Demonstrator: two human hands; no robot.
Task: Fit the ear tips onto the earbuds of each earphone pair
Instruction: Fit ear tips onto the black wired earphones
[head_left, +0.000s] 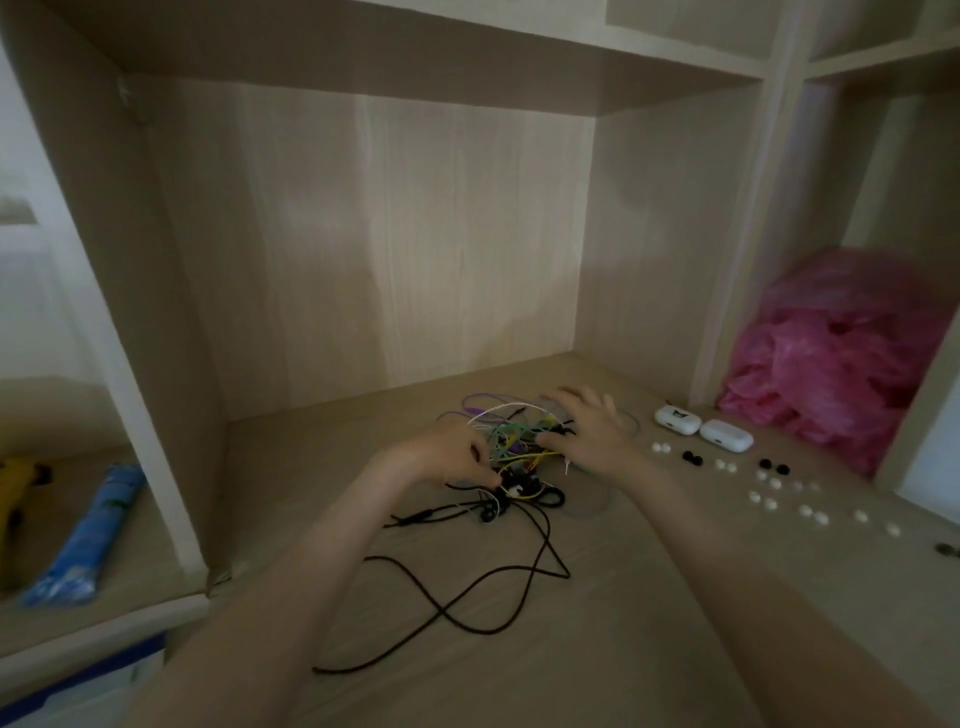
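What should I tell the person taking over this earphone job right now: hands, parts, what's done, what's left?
Left hand: pinches a cable at the near edge of the earphone tangle.
Right hand: open, fingers spread over the tangle's far side.
Ear tips: white and black, lying loose in pairs on the shelf to the right, near two white cases.
Done: no tip visibly fitted; the earbuds are too blurred to be sure.
Left: separate the pairs, then fit the tips.
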